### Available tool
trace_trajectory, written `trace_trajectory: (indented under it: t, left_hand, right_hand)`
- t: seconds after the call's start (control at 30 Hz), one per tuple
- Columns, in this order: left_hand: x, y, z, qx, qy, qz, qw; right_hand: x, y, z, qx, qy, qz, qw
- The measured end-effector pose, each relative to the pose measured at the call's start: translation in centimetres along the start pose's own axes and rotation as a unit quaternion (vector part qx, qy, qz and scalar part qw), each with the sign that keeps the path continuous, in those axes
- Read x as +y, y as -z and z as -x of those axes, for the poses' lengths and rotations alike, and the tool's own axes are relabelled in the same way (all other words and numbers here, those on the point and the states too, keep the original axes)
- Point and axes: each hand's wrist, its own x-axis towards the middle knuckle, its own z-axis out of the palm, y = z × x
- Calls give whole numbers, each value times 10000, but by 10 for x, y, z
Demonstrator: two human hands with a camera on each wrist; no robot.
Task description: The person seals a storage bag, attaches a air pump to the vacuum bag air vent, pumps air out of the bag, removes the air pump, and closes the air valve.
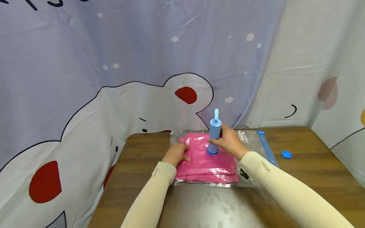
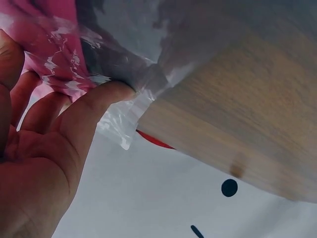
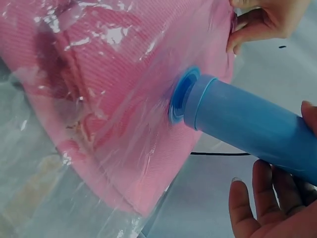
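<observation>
A light-blue hand pump (image 1: 215, 134) stands upright on the blue valve (image 3: 185, 96) of a clear plastic vacuum storage bag (image 1: 252, 139). Folded pink cloth (image 1: 196, 158) fills much of the bag. My right hand (image 1: 231, 141) holds the pump's barrel, the thumb on one side and the fingers on the other. The pump's handle (image 1: 216, 114) points up above that hand. At the bag's left side, my left hand (image 1: 176, 153) rests with spread fingers on the plastic over the cloth. Its thumb (image 2: 111, 91) touches the film near a corner in the left wrist view.
A round blue cap (image 1: 286, 154) lies on the wooden table (image 1: 142, 161) right of the bag. A blue slider (image 1: 261, 132) sits at the far end of the bag's blue zip strip (image 1: 267, 148). Behind the table hangs a printed curtain (image 1: 154, 107).
</observation>
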Motion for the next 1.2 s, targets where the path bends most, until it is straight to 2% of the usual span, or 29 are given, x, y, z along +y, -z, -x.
trace_trajectory:
  t: [0.17,0.33,0.43,0.53,0.73,1.03,1.13,1.2]
  left_hand:
    - [-4,-3,-1,23,-41,-125,9999]
    - [-4,-5,-1,32,-56,-57,10000]
    - [-4,-5,-2,2,-40,-159,9999]
    - [-3,-3,-3,-4,-45,-182,9998]
    - [-3,-2,-3,-9,-63,-184,9998]
    - [0,1,-1,53,-7,-140,9999]
    - [5,4,-2,79,0,-109,9999]
    - [11,5,-4,229,-79,-213,9995]
  right_hand:
    - [-2,0,-1,-150,-148,-110,9997]
    - [-10,13,2,-367,-196,-397,9983]
    - [-19,27,2,-463,-58,-735,9962]
    - [-26,40,1,-530,235,-843,9948]
    - [-29,49,0,-638,446,-713,9944]
    - [-30,50,-3,-372,230,-99,9990]
    - [-30,50,-4,-305,192,-20,9994]
    - [-31,49,-3,-263,160,0,9995]
